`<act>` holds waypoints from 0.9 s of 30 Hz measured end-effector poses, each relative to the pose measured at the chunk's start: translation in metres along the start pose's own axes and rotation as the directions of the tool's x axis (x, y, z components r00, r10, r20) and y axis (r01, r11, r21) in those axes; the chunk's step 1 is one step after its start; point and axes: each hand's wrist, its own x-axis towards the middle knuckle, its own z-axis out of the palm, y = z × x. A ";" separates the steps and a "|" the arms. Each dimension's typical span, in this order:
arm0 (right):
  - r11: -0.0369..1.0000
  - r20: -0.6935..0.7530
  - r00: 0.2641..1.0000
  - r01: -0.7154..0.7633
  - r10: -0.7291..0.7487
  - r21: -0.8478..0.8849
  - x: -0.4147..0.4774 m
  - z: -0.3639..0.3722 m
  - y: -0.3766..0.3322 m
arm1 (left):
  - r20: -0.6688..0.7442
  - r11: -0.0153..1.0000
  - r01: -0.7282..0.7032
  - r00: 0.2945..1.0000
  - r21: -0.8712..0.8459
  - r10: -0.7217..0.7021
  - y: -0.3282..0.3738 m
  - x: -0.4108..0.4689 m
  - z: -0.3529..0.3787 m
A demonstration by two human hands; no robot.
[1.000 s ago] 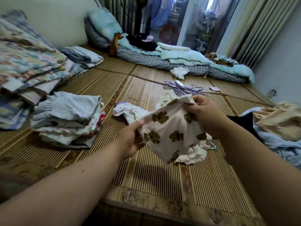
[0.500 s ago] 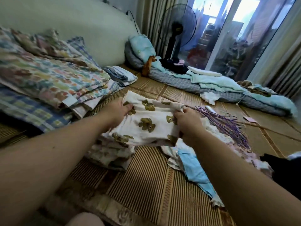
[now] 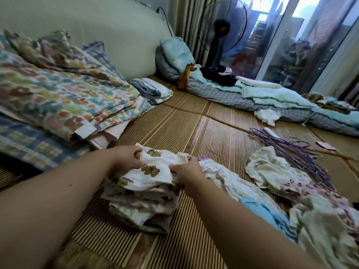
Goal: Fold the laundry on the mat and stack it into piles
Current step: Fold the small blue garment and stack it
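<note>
Bear-print cloth (image 3: 155,171) sat on top of the pile (image 3: 143,206) on the mat (image 3: 194,121), and both hands were on it! The left hand (image 3: 128,158) was at its far left edge, fingers (image 3: 138,152) curled round a bunch of fabric. The right hand (image 3: 186,171) was at the right edge, fingers (image 3: 174,167) pinching the cloth there.

By my read this was the set-down: the piece was on the stack but not squared. It lay a touch rumpled, its top edge ruffled between the two hands and one corner drooping over the layers beneath. To finish it well, the edges wanted tugging flat and lining up with the stack below before any release. After that, a light press with flat palms, so the soft cloth didn't spring open. The pile itself looked uneven, with layers splaying out at the near side, so a heavy push on one side could have tipped it. Let go of both sides together, that was the call.

Just beside the pile on the right sprawled the unfolded heap (image 3: 272,171), a blue piece (image 3: 268,212) lying in it. Plenty left to fold, then. Purple hangers (image 3: 291,150) lay on the mat beyond that heap. Off to the left rose a stack of patterned quilts (image 3: 58,94), near the pile but apart from it, and a standing fan (image 3: 221,35) stood at the far end by the glass door
</note>
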 end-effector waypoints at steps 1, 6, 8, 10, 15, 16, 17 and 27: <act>0.999 -0.023 1.000 0.009 -0.010 -0.047 0.002 -0.001 0.004 | 0.000 1.000 0.006 1.000 0.025 -0.006 -0.001 0.004 0.006; 0.997 -0.024 0.997 0.069 -0.069 0.021 -0.003 -0.012 0.013 | -0.030 0.990 0.061 0.998 0.126 -0.058 -0.005 0.013 0.004; 0.990 -0.019 0.992 0.123 -0.122 0.074 -0.018 -0.029 0.014 | -0.062 0.986 0.071 0.996 0.148 -0.063 0.002 0.012 -0.005; 0.981 -0.034 0.981 0.191 -0.190 0.036 -0.035 -0.054 0.019 | -0.130 0.977 0.049 0.991 0.208 -0.022 0.019 0.010 -0.007; 0.874 -0.133 0.933 0.255 -0.335 -0.413 -0.068 -0.136 0.057 | -0.296 0.934 -0.205 0.909 0.292 0.292 0.108 -0.015 0.030; 0.836 -0.134 0.935 0.222 -0.330 -0.502 -0.073 -0.153 0.067 | -0.294 0.915 -0.278 0.884 0.293 0.363 0.128 -0.023 0.045; 0.793 -0.132 0.938 0.190 -0.322 -0.579 -0.079 -0.172 0.079 | -0.266 0.886 -0.363 0.859 0.288 0.438 0.147 -0.028 0.066; 0.576 -0.261 0.941 -0.094 -0.214 -0.812 -0.123 -0.309 0.207 | 0.245 0.597 -0.640 0.754 0.483 0.610 0.245 -0.053 0.250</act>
